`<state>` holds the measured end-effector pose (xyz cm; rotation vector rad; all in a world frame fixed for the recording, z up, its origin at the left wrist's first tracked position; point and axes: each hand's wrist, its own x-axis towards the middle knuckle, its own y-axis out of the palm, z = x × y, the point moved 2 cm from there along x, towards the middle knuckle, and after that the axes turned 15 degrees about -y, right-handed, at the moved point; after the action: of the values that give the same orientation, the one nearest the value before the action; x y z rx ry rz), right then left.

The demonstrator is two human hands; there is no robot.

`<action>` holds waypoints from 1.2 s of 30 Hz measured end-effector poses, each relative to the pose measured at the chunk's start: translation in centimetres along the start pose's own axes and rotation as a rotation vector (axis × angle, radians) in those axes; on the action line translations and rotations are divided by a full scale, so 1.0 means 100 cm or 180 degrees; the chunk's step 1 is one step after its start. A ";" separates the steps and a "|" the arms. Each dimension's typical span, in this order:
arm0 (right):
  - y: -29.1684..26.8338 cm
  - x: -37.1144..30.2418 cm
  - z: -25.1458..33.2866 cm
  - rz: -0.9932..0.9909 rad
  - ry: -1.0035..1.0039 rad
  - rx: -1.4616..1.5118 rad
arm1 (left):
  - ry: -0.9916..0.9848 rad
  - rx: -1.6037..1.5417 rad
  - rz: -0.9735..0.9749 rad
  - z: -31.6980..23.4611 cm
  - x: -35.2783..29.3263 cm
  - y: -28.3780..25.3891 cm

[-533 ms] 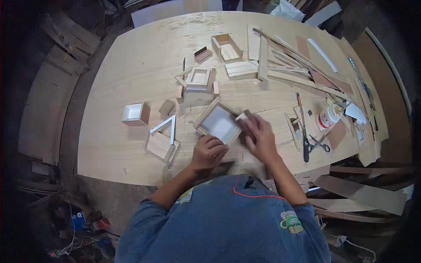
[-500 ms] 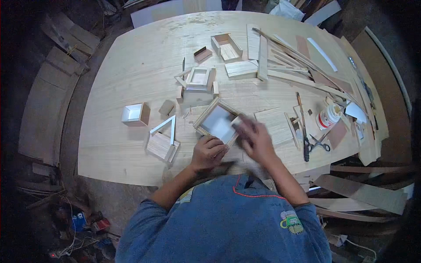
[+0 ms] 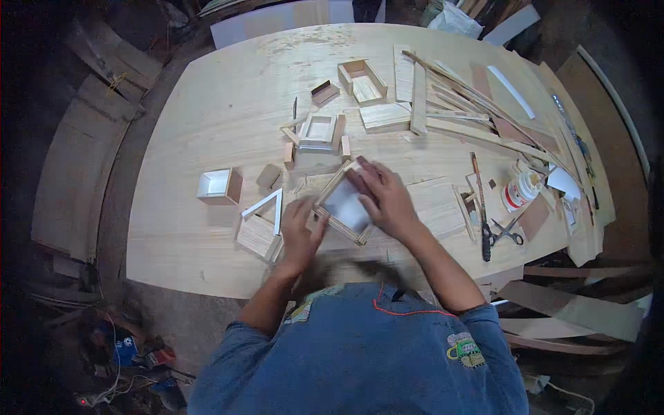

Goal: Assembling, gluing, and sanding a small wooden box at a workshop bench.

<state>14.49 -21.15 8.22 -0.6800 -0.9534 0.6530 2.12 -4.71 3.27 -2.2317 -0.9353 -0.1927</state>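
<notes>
A small open wooden box (image 3: 351,206) with a pale bottom lies turned cornerwise in front of me. My left hand (image 3: 301,232) grips its left corner, thumb along the near-left wall; motion blurs some of its fingers. My right hand (image 3: 389,200) is closed round a small reddish-brown block (image 3: 357,179), which it presses on the box's upper rim near the far corner. Whether that block is sandpaper, I cannot tell. Left of my left hand lies a small house-shaped wooden piece (image 3: 259,232) with a white-edged peak.
A white-lined box (image 3: 220,185) stands left. Farther back are a framed wooden piece (image 3: 319,131) and an open box (image 3: 363,81). Wood strips (image 3: 484,131) pile up at right, near a glue jar (image 3: 520,190), black scissors (image 3: 506,232) and a dark-handled thin tool (image 3: 485,238).
My right hand has moved from the box's right wall to its far corner with the block. My left hand has shifted from the near wall to the left corner.
</notes>
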 end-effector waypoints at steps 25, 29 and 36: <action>0.049 0.034 0.016 0.0644 -0.1082 -0.0305 | -0.1140 -0.0680 0.0468 0.032 0.014 0.007; 0.028 0.040 -0.014 0.0251 -0.0346 -0.0538 | -0.1262 -0.0668 0.0621 0.039 0.017 0.009; 0.004 -0.062 -0.058 -0.1363 0.1512 0.1487 | -0.1706 -0.0312 0.1773 0.049 0.051 0.024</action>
<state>16.94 -26.85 2.40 -0.1830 -0.4524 0.2908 6.79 0.24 0.23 -2.5913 -0.5228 0.6509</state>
